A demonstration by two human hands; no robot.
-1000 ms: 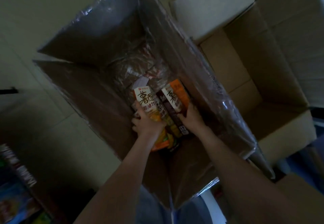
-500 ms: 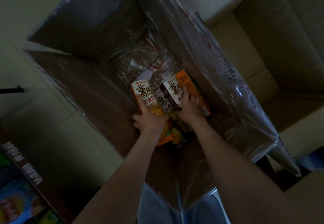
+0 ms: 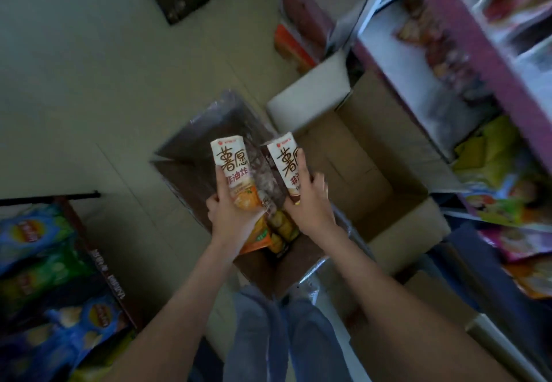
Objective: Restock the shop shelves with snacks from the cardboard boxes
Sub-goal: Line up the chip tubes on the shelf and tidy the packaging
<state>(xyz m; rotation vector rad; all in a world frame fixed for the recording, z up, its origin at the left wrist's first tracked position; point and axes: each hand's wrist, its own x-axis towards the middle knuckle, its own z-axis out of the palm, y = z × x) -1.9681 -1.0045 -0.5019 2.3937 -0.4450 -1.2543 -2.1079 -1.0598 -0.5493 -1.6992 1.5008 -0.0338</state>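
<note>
Both bare arms reach up from the bottom edge. The left hand grips an orange snack pack, forefinger up its face. The right hand clasps a second snack pack. Both packs sit mid-frame above the open carton. The shelves stand upper right.

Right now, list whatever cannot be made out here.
Head view only.
Lower label of the white-and-orange snack cartons: covered by the left hand.
Label of the white-and-brown snack carton, right part: covered by the right hand.
Contents left in the plastic-lined brown cardboard box: hidden behind cartons and hands, dark.
Goods on the purple shelf: motion-blurred, cut off by the right edge.
</note>
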